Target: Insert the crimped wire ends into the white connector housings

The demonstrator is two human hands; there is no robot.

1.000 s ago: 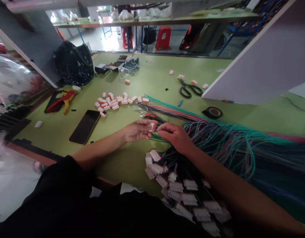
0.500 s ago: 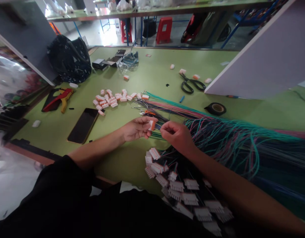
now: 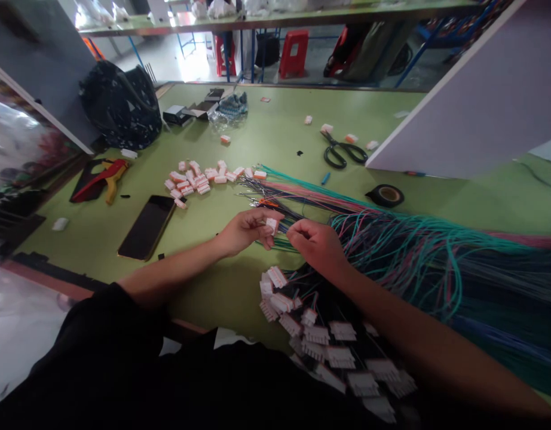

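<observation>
White/orange plug (image 3: 271, 224) is pinched by L hand (image 3: 243, 233), just beside R hand (image 3: 318, 243), fingertips pressed tog.; whether anything's held there can't be told. Plug prob. light, stiff, best gripped by sides; nearby wires (image 3: 446, 237) prob. soft, bendy, easily tangled.

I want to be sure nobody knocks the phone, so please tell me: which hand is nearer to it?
Left. The left hand is to the right of the phone, apart from it; the right hand is farther right, past the left one.
</observation>
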